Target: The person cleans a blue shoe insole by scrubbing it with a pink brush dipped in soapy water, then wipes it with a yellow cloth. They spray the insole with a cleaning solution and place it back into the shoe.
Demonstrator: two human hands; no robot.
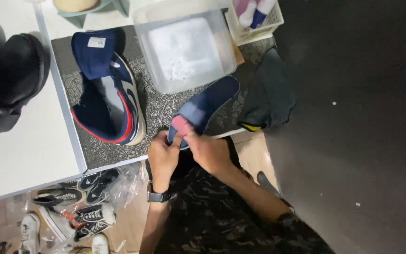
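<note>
Navy insole (206, 106) with pink pad (181, 123), in both hands' grip.

Insole (206, 107) showing navy blue w/ pink patch at heel. Sneaker (106, 89) showing navy, white side panels, red trim, cream sole. Mat (156, 106) looking grey w/ leaf pattern. Boot (10, 75) showing black. Cloth (269, 96) looking dark w/ yellow edge.

White table (29, 155), patterned grey mat (158, 110) — black boots (5, 75) beside it
</note>
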